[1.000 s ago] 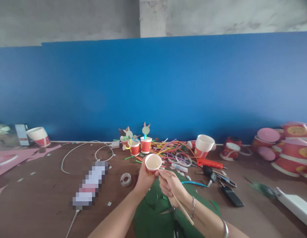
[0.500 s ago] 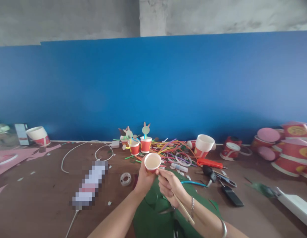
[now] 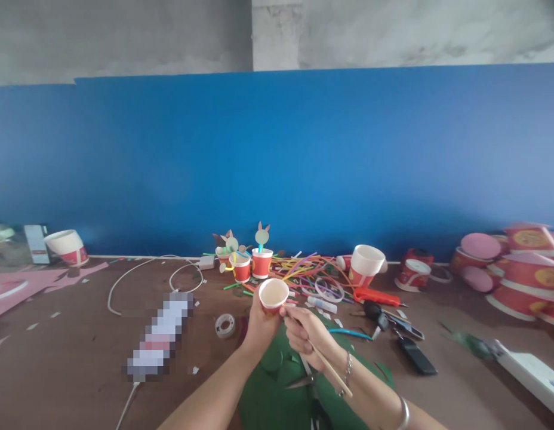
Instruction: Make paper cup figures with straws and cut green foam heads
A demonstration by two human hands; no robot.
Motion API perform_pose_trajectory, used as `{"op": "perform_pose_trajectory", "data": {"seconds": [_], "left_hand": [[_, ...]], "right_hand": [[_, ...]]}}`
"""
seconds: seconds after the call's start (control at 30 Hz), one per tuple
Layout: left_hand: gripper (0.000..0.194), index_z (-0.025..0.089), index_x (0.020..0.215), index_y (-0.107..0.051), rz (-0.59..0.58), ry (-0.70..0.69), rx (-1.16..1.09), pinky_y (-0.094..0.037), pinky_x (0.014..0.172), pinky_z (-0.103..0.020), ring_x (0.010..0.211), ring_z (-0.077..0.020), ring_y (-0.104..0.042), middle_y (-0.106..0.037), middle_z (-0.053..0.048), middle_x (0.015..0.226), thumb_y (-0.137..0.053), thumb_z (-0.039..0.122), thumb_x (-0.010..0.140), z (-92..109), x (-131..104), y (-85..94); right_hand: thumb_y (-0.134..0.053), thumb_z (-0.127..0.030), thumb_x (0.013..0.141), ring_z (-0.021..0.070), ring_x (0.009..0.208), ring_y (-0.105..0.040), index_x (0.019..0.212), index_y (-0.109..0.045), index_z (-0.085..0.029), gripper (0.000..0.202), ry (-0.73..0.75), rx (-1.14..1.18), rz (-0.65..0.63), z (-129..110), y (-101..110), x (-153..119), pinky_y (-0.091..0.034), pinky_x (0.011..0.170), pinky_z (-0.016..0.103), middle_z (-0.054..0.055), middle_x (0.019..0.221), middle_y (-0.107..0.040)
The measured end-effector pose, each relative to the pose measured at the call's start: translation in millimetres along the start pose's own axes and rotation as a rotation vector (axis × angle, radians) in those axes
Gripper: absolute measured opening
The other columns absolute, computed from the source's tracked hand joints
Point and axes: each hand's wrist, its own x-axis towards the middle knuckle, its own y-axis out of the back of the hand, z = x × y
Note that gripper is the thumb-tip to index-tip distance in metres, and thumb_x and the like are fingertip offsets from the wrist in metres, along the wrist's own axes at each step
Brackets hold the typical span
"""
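Observation:
My left hand point(image 3: 262, 322) is wrapped round a red and white paper cup point(image 3: 274, 294), its open mouth tipped toward me. My right hand point(image 3: 306, 334) is closed on a thin wooden stick point(image 3: 333, 373), whose back end sticks out below the palm. The right thumb and fingertips meet the cup's right side, where the stick's front end is hidden. Beneath both hands lies a sheet of green paper point(image 3: 281, 394), with scissors point(image 3: 316, 397) resting on it, their blades apart.
Behind the cup stand paper cups with animal-head cutouts point(image 3: 261, 257) and a pile of coloured straws point(image 3: 304, 266). A tape roll point(image 3: 225, 326) and a phone point(image 3: 160, 334) lie left. To the right are a glue gun point(image 3: 378, 297), keys point(image 3: 376, 315) and stacked red cups point(image 3: 523, 280).
The view has shifted very slightly. Both hands keep their hold on the cup and the stick, and the scissors show a little more below the right hand.

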Motion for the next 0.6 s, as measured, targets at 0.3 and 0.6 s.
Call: {"op": "perform_pose_trajectory", "data": {"seconds": [0.3, 0.6], "left_hand": [[0.051, 0.017, 0.111, -0.05, 0.218, 0.075, 0.009, -0.044, 0.09, -0.038, 0.095, -0.021, -0.061, -0.062, -0.008, 0.104, -0.069, 0.021, 0.063, -8, 7, 9.1], [0.06, 0.018, 0.112, -0.05, 0.123, 0.13, -0.139, -0.046, 0.09, -0.036, 0.1, -0.0225, -0.061, -0.063, -0.009, 0.109, -0.076, 0.028, 0.06, -3, 3, 5.2]], "right_hand": [[-0.047, -0.028, 0.08, 0.0078, 0.03, -0.045, 0.066, -0.056, -0.017, 0.019, -0.158, -0.997, -0.119, -56, 34, -17, -0.027, 0.033, 0.018, 0.001, 0.05, -0.062], [-0.048, -0.013, 0.077, 0.0303, 0.088, -0.064, 0.089, -0.066, -0.011, 0.021, -0.055, -1.872, 0.319, -57, 58, -8, -0.042, 0.067, 0.033, 0.019, 0.094, -0.067]]}}
